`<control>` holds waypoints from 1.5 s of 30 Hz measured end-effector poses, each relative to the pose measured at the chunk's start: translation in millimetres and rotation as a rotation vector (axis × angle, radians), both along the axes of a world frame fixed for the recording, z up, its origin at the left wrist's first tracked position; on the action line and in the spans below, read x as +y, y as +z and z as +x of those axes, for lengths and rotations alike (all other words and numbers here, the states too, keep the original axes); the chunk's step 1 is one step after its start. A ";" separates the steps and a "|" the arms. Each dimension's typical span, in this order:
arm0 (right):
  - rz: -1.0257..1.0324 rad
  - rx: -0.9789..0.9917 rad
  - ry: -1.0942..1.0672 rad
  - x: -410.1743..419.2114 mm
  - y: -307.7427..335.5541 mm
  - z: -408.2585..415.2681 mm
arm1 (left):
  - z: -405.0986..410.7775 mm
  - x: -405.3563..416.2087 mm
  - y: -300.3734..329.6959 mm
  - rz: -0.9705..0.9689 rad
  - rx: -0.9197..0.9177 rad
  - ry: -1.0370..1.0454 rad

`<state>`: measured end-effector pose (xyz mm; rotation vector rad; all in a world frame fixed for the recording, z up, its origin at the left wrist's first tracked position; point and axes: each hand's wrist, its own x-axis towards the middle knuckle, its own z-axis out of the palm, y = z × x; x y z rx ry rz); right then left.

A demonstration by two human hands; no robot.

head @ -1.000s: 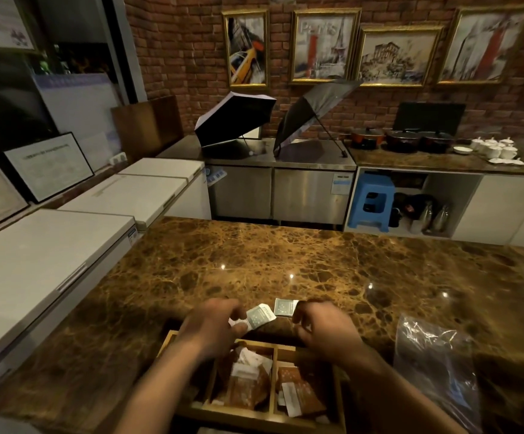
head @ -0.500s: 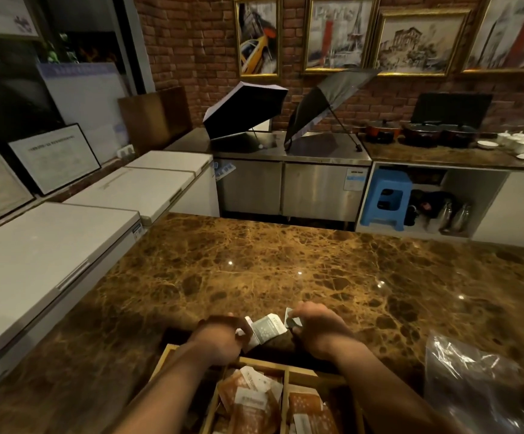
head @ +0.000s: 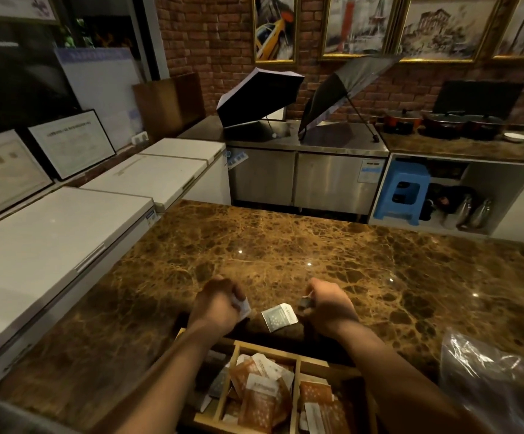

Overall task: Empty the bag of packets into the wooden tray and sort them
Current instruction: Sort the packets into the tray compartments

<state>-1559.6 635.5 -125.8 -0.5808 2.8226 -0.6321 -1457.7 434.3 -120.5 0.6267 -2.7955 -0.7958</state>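
At a marble counter [head: 254, 245], a person's left hand [head: 215, 303] curls around a white packet [head: 244, 307]; a grey packet [head: 279, 317] sits between the hands, whether resting or falling is unclear. The right hand [head: 328, 308] pinches a dark packet [head: 305, 302]. Below, the wooden tray [head: 235, 364] holds orange packets [head: 259, 399]; matching each packet to one compartment looks wise. The emptied bag [head: 492, 380] lies right.

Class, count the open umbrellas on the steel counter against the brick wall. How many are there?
2. One umbrella sits over the counter's left end; the other umbrella leans to its right, near the pots.
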 end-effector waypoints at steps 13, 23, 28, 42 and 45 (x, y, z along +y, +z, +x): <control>0.228 -0.065 0.308 -52.0 -9.5 20.4 | 77.6 -61.5 46.3 0.132 0.066 -0.117; 0.200 0.002 0.278 -43.7 0.8 34.0 | 129.9 -52.2 21.0 -0.045 -0.099 -0.250; 0.066 -0.022 0.304 -42.7 19.9 39.5 | 135.7 -52.9 20.9 -0.023 -0.250 -0.336; -0.282 -0.346 0.341 -79.6 76.2 89.4 | 110.8 -39.8 41.5 0.479 0.110 -0.190; -0.295 -0.297 0.389 -80.0 79.4 97.0 | 112.8 -41.0 40.8 0.460 0.112 -0.197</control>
